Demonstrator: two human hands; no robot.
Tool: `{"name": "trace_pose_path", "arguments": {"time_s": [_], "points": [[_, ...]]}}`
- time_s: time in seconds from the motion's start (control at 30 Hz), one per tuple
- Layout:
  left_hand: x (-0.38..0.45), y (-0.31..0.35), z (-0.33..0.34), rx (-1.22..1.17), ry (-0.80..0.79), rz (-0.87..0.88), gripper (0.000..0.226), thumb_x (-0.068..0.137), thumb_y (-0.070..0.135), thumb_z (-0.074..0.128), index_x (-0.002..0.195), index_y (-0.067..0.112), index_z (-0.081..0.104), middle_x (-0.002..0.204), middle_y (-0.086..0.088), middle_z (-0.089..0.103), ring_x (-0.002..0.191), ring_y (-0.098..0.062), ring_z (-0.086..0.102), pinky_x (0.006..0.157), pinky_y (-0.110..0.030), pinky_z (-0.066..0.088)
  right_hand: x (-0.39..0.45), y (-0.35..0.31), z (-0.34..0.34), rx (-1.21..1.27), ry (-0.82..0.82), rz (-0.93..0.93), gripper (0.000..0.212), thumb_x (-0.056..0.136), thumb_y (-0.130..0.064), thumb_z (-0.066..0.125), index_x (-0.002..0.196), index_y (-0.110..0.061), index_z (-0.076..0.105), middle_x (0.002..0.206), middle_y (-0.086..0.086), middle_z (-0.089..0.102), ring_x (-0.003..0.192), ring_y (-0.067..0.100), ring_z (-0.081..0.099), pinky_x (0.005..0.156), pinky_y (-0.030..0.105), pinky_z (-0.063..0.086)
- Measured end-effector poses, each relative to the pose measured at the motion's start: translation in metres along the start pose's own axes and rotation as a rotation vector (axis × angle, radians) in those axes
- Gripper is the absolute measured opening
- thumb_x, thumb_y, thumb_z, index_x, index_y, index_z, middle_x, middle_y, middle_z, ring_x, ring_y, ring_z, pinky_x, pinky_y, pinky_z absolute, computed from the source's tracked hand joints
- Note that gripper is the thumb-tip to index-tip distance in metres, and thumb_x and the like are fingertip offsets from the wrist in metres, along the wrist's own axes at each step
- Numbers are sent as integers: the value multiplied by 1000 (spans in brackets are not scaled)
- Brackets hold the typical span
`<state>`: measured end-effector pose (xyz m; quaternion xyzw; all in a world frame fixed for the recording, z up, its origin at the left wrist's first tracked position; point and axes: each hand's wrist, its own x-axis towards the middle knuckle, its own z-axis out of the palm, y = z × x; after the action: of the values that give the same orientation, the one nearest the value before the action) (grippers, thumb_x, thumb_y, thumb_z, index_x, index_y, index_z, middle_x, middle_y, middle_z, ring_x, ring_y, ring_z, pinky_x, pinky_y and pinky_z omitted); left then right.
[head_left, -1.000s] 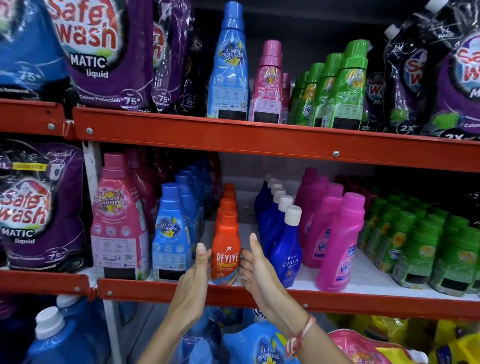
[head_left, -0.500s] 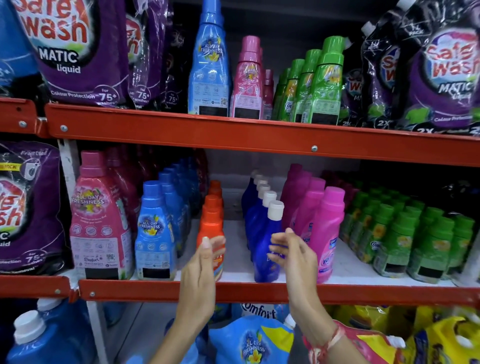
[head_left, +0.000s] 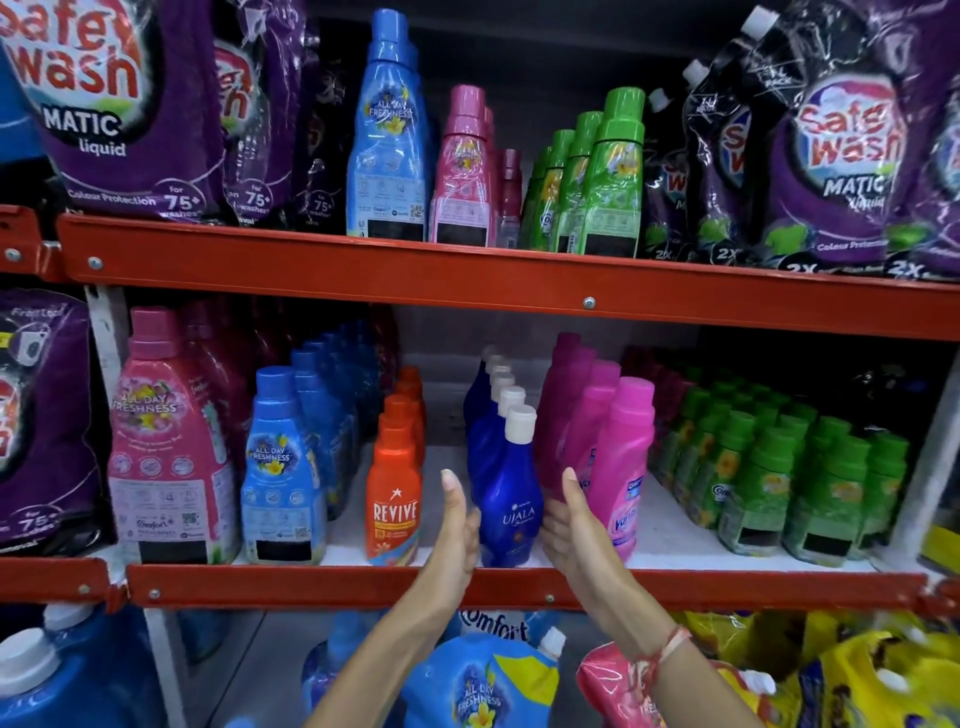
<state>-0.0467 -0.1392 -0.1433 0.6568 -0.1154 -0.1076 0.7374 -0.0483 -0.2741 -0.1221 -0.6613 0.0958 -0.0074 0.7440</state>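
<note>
Head view: I see the left hand (head_left: 458, 525) and the right hand (head_left: 571, 519) flanking the front blue Ujala bottle (head_left: 511, 499) on the red shelf (head_left: 311, 584). Both hands' fingers are straight, palms against its sides, with nothing clasped.

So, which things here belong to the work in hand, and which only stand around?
In the job: blue Ujala bottle; left hand and right hand, one on each side of it.
Standing by: orange Revive bottle; pink bottles; green bottles; purple pouches.
</note>
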Motion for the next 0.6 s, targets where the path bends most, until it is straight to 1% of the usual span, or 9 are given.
{"name": "trace_pose_path", "arguments": {"time_s": [0.07,0.13,0.17,0.23,0.3,0.37,0.5,0.53,0.6], "points": [[6,-3,-3,5,-7,1,104,71,78,0,148,14,27,153,-3,36,132,-9,41,106,-22,29,0,-1,-3,12,-25,-22,65,100,-43,28,140,7,37,145,22,45,136,30,43,94,25,35],[11,-5,-6,9,-10,8,109,63,81,7,146,14,30,148,-1,43,121,-5,49,102,-19,34,2,1,-5,37,-24,-14,67,99,-44,30,141,8,35,146,23,43,136,31,43,100,27,36],[12,-3,-6,3,-12,5,110,62,81,8,146,14,30,146,-1,44,121,-5,50,102,-19,35,4,4,-6,62,-20,-12,69,98,-45,31,142,8,33,148,23,41,137,31,42,104,29,35],[13,0,-7,-18,-23,-10,108,66,79,5,147,11,29,151,-6,40,133,-13,44,108,-25,31,6,6,-8,96,-26,-7,71,98,-47,32,143,7,31,149,23,39,138,31,40,110,33,33],[12,3,-8,-10,-20,-16,98,78,71,-4,147,9,27,153,-10,37,140,-19,36,111,-27,27,8,9,-9,111,-39,-12,71,97,-47,32,144,7,31,149,23,40,138,31,41,110,34,33],[9,5,-8,9,-16,-26,95,80,69,-5,147,9,25,154,-10,34,142,-21,33,112,-28,26,9,11,-11,120,-47,-19,70,98,-46,33,143,7,33,147,23,42,136,31,44,108,33,35],[9,4,-10,26,-9,-41,103,71,75,2,148,10,22,157,-11,29,143,-21,30,116,-32,23,7,13,-12,83,-38,-65,62,99,-41,34,136,8,44,138,24,52,127,32,52,92,28,41],[10,3,-11,27,-7,-43,102,72,75,1,148,9,21,157,-11,28,143,-21,30,116,-32,22,7,13,-12,64,-36,-70,61,99,-41,34,134,7,47,135,23,55,122,30,56,90,27,42],[9,4,-11,31,-4,-43,101,73,74,1,149,9,20,157,-11,27,144,-21,29,115,-31,22,5,12,-12,35,-49,-102,54,100,-40,35,124,4,55,116,17,65,96,21,64,83,24,46]]}}
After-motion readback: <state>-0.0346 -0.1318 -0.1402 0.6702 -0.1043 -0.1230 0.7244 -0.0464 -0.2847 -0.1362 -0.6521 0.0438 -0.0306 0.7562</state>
